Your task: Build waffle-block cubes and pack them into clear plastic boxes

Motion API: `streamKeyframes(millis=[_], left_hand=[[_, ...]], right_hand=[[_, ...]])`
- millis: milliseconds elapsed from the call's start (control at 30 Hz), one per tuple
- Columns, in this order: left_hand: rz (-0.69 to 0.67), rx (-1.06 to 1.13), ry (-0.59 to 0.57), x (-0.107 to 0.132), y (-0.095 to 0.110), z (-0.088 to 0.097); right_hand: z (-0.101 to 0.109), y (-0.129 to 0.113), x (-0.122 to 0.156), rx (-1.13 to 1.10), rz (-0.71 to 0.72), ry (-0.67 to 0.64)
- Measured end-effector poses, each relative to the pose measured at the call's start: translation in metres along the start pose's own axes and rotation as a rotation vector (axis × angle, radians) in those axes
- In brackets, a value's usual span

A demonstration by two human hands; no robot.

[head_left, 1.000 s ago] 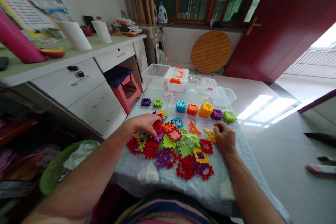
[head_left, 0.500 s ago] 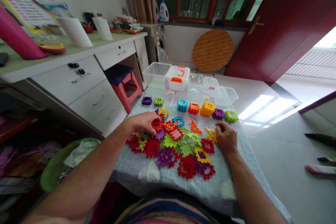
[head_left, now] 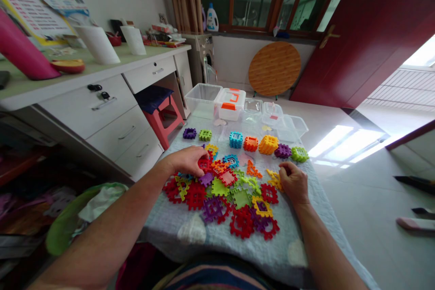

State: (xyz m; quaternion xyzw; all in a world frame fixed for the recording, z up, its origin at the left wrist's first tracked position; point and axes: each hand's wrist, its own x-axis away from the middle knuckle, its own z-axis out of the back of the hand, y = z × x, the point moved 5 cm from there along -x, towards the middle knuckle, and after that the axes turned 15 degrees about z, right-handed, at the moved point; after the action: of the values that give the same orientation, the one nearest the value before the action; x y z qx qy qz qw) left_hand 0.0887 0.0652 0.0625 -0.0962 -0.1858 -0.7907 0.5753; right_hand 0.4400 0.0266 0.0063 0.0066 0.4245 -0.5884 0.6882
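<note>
Apparently we're picking at the pile (head_left: 220, 187); left hand (head_left: 189, 160) over a red piece (head_left: 204, 165), pinch unclear; right hand (head_left: 294, 183), fingers curled inward; lifting likely wants a firm grip.

Round wooden tabletop (head_left: 274, 68) near red door (head_left: 360, 41)

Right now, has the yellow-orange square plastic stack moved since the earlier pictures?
No: the yellow-orange square plastic stack keeps its place below the round wooden board.

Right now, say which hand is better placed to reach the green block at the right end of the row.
Likely the right hand: it lies close to the green block, while the left hand is across the pile, fingers at a red piece.
</note>
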Motion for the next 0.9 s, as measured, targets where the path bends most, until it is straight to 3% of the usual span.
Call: streamKeyframes(millis=[133,333,567,733,900], left_hand=[[-0.018,0.005,0.160,-0.015,0.006,0.020],[0.093,-0.091,0.325,-0.076,0.011,0.038],[0.144,-0.218,0.222,-0.129,0.013,0.026],[0.156,-0.272,0.088,-0.140,0.017,0.023],[0.172,-0.304,0.049,-0.145,0.023,0.027]], right_hand=[[-0.001,0.001,0.000,-0.013,-0.002,-0.003],[-0.001,0.001,0.000,-0.013,-0.001,-0.007],[-0.001,0.001,0.000,-0.031,-0.024,-0.013],[-0.001,0.001,-0.001,-0.043,-0.029,-0.017],[-0.001,0.000,-0.001,-0.052,-0.029,-0.017]])
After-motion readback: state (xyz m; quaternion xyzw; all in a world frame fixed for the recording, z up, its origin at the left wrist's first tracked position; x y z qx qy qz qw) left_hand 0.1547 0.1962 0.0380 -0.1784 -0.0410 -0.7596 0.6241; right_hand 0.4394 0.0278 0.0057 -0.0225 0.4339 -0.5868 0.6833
